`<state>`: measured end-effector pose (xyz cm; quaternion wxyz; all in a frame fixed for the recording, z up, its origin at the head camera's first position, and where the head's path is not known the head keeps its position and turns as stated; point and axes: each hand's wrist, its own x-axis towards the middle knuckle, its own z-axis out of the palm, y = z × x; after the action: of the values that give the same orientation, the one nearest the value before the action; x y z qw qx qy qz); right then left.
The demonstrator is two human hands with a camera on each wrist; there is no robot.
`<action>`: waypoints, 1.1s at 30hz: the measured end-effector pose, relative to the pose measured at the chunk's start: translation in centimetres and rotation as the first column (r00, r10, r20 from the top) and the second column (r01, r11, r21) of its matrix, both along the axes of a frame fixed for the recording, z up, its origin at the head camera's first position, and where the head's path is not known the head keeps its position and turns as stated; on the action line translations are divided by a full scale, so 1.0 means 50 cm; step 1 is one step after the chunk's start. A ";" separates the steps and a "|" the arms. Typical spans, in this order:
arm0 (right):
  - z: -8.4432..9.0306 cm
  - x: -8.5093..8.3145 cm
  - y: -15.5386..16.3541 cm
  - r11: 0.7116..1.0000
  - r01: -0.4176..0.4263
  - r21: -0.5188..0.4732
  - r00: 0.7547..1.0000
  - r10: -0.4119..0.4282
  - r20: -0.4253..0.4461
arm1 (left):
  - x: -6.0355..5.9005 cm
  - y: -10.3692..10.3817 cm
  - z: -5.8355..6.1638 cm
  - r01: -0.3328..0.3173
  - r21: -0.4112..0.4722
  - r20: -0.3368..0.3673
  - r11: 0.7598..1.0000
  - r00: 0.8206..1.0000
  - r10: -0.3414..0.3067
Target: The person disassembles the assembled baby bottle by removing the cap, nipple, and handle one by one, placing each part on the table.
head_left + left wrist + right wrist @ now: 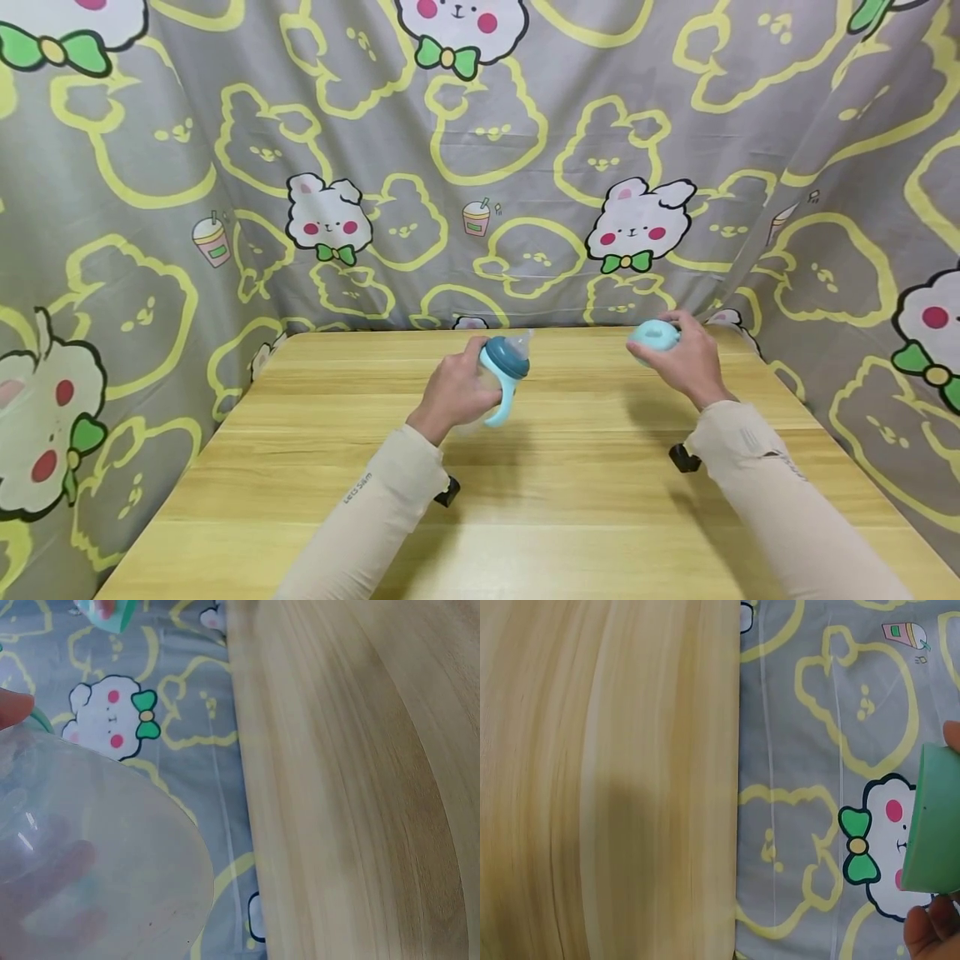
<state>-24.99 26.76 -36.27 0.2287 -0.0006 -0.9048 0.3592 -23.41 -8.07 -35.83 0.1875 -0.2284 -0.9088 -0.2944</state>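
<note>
My left hand (461, 387) grips a baby bottle (504, 358) above the table, tilted to the right. The bottle has a dark teal collar, a clear nipple and a light blue handle. In the left wrist view its translucent body (112, 847) fills the lower left, with fingers visible through it. To the right, my right hand (692, 354) holds a light turquoise bottle cap (654, 335) in the air, apart from the bottle. The right wrist view shows the cap (936, 821) between thumb and fingers, at the right edge.
A wooden table (555, 517) spreads beneath both hands. Behind it and at both sides hangs a grey curtain (517, 150) with bunny and yellow outline prints. Small black devices (447, 492) sit under the wrists.
</note>
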 end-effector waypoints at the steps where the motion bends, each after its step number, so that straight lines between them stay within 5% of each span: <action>1: -0.001 0.000 0.002 1.000 0.002 0.003 1.000 -0.002 0.003 | 0.000 0.000 0.000 -0.002 -0.002 -0.002 1.000 1.000 0.002; 33: -0.064 0.019 0.099 0.995 0.074 0.060 0.994 -0.079 0.080 | 0.001 -0.002 0.002 0.003 -0.018 0.006 1.000 1.000 -0.003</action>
<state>-24.02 31.69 -39.45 0.2047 -0.0437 -0.9227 0.3238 -23.33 -8.17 -35.75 0.1824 -0.2307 -0.9116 -0.2870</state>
